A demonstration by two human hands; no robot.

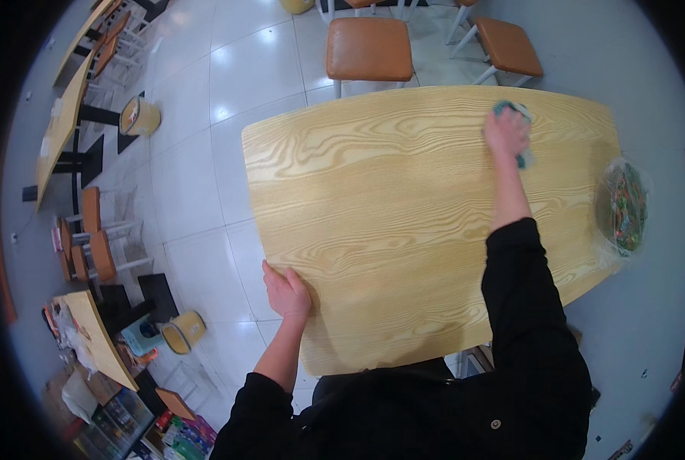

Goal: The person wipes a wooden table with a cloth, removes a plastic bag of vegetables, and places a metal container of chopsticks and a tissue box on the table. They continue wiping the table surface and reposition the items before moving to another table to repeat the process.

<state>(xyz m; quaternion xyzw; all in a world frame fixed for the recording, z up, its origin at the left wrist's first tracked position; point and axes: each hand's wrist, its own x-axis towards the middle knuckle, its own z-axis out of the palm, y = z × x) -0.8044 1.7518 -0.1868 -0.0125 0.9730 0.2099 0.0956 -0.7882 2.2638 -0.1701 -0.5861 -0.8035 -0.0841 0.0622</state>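
A wood-grain table [388, 230] stretches out in front of me. Near its far edge, right of the middle, my right hand [509, 136] presses down on a green and white cloth [522, 159]. Most of the cloth is hidden beneath the palm and fingers. My left hand [287, 294] is at the table's left edge, with its fingers partly stretched and apart and nothing visible in it. Whether it touches the edge I cannot tell.
At the table's right end sits a clear plastic bag or cover [624, 211] with green and red contents. Brown-seated stools [369, 50] stand beyond the far edge. To the left are other tables [97, 337], a yellow bin [139, 117] and another bin [183, 333] on the tiled floor.
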